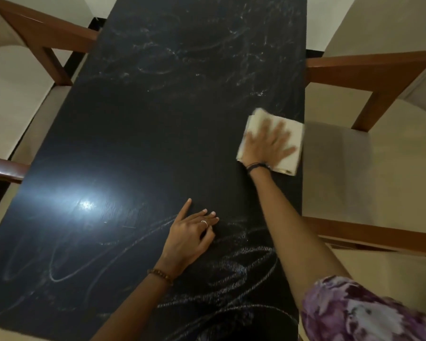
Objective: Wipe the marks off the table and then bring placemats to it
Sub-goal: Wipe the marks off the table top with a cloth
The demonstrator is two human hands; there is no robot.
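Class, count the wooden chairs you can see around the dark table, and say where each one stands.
3. One chair at the far left, one on the right beside the cloth, one at the left edge, mostly cropped. Others may lie outside the frame.

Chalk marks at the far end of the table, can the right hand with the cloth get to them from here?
Probably yes: the right hand presses the cloth flat just short of the far marks, with bare table between.
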